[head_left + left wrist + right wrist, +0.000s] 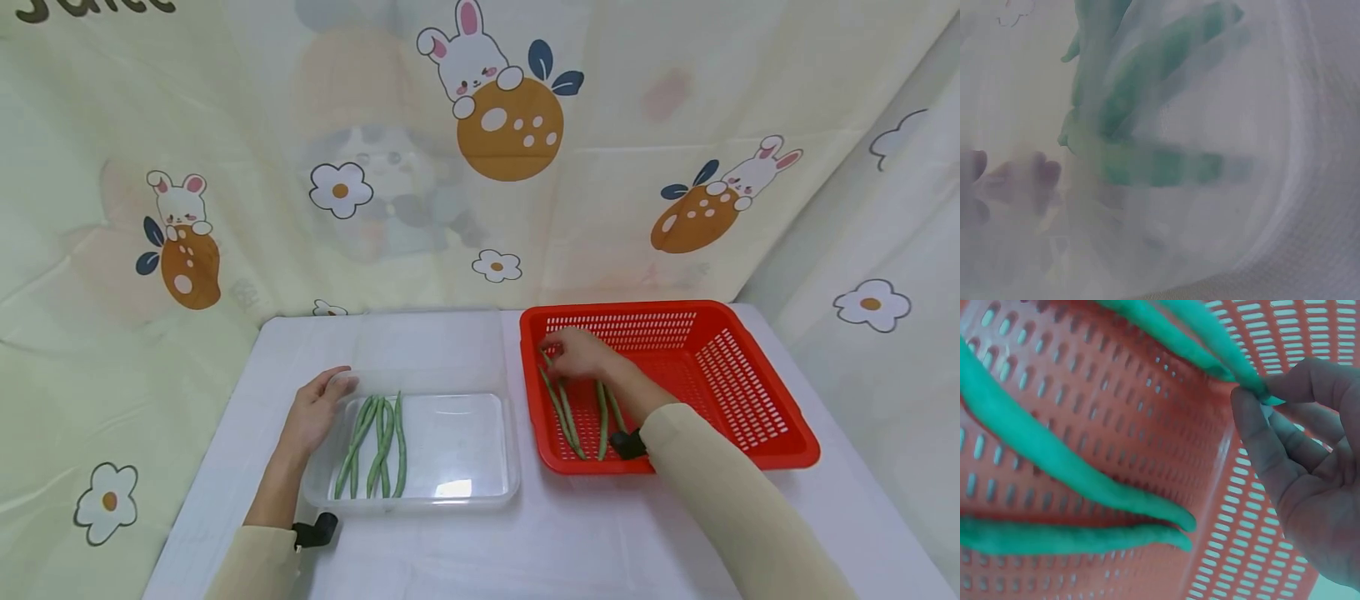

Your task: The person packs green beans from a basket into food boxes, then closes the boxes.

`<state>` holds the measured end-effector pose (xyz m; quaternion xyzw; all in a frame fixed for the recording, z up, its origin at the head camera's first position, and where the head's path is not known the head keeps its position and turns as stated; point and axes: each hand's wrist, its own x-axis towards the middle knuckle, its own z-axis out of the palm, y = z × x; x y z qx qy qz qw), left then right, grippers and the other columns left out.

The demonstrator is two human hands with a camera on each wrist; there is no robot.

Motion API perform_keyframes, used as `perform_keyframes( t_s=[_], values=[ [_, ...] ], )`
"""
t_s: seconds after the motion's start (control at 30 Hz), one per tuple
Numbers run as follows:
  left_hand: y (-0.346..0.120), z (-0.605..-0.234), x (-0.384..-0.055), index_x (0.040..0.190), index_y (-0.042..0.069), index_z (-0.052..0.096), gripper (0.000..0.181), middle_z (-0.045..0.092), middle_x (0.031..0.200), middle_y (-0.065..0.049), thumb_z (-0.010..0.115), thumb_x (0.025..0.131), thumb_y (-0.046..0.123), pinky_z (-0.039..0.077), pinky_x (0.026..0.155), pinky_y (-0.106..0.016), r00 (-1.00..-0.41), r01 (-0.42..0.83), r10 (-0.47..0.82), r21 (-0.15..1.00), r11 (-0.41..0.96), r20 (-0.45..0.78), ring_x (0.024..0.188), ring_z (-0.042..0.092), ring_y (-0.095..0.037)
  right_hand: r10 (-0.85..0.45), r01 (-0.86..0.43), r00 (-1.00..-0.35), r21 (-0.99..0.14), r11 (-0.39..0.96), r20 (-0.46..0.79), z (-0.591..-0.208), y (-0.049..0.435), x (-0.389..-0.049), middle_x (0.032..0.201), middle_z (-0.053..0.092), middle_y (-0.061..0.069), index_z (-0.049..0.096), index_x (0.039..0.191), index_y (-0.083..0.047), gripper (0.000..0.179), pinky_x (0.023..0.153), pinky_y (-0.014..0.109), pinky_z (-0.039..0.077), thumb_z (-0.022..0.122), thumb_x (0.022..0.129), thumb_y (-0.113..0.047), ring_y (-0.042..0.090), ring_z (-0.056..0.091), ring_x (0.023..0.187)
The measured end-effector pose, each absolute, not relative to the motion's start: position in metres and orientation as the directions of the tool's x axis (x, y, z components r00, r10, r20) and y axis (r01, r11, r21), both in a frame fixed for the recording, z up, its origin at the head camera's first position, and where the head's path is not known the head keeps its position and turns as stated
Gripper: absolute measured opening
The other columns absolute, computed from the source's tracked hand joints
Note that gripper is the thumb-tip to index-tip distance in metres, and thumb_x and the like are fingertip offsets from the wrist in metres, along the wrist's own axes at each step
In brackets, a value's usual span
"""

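Beige fabric sleeves (738, 500) are lying foremost | right hand (576, 353) is pinching slim green bean (1213, 337) by its tip in red perforated plastic basket (675, 371) | left hand (311, 415) is gripping clear rectangular plastic box (465, 442) | likely light, snappable; midsection suiting

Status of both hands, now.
Left hand: holding the clear plastic container at its left side.
Right hand: closed, pinching a green bean in the red basket.

Head looks down; wrist views near, left apparently through tray (453, 443).
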<state>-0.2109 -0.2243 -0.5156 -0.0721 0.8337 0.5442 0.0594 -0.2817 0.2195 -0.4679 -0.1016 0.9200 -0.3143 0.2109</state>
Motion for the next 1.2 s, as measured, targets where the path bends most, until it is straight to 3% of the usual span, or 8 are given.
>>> perform_keyframes(
  t_s=[0.27,0.53,0.67,0.87,1.0,1.2],
  values=[
    [-0.224,-0.515,-0.211,0.153,0.012,0.050,0.049,0.061,0.148,-0.017,0.044,0.112,0.039,0.035,0.121,-0.060,-0.981,-0.190,-0.052,0.900,0.392,-0.185,0.147,0.048,-0.037,-0.312,-0.019,-0.909,-0.723,0.691,-0.275,-0.451,0.228,-0.281,0.100,0.076,0.013,0.059,0.147,-0.006,0.055,0.089,0.046,0.061,0.072,0.095,-0.017,0.031,0.074,0.089],
    [-0.224,-0.514,-0.210,0.154,0.012,0.049,0.050,0.060,0.149,-0.017,0.043,0.112,0.040,0.034,0.121,-0.060,-0.982,-0.185,-0.049,0.896,0.403,-0.180,0.147,0.047,-0.036,-0.301,-0.045,-0.949,-0.908,0.417,-0.091,-0.438,0.221,-0.286,0.092,0.061,0.019,0.055,0.151,-0.011,0.054,0.079,0.045,0.065,0.066,0.098,-0.004,0.030,0.067,0.080],
    [-0.224,-0.514,-0.210,0.153,0.012,0.050,0.050,0.061,0.148,-0.017,0.045,0.112,0.040,0.034,0.121,-0.060,-0.983,-0.182,-0.051,0.900,0.397,-0.176,0.147,0.048,-0.037,-0.274,-0.061,-0.960,-0.912,0.405,-0.058,-0.431,0.215,-0.287,0.094,0.060,0.018,0.055,0.152,-0.015,0.055,0.072,0.041,0.065,0.065,0.099,-0.004,0.033,0.065,0.081],
    [-0.223,-0.515,-0.210,0.153,0.012,0.050,0.050,0.061,0.147,-0.017,0.046,0.112,0.041,0.033,0.121,-0.061,-0.983,-0.184,-0.051,0.899,0.396,-0.178,0.147,0.048,-0.036,-0.272,-0.113,-0.962,-0.868,0.484,-0.026,-0.423,0.205,-0.288,0.103,0.068,0.021,0.054,0.153,-0.020,0.055,0.079,0.040,0.062,0.065,0.101,-0.009,0.037,0.065,0.089],
    [-0.223,-0.516,-0.211,0.153,0.012,0.050,0.050,0.061,0.148,-0.016,0.045,0.112,0.041,0.032,0.122,-0.060,-0.982,-0.189,-0.054,0.896,0.401,-0.183,0.147,0.047,-0.036,-0.298,-0.141,-0.955,-0.877,0.460,-0.003,-0.417,0.197,-0.290,0.109,0.067,0.024,0.051,0.155,-0.022,0.056,0.081,0.036,0.063,0.064,0.102,-0.008,0.034,0.068,0.092],
    [-0.223,-0.515,-0.210,0.154,0.012,0.049,0.052,0.060,0.149,-0.016,0.044,0.112,0.042,0.032,0.122,-0.060,-0.982,-0.188,-0.055,0.892,0.412,-0.181,0.148,0.047,-0.036,-0.354,-0.181,-0.935,-0.910,0.373,0.040,-0.409,0.181,-0.287,0.111,0.065,0.026,0.047,0.158,-0.022,0.060,0.078,0.046,0.064,0.063,0.103,-0.004,0.040,0.074,0.095]
  ],
)
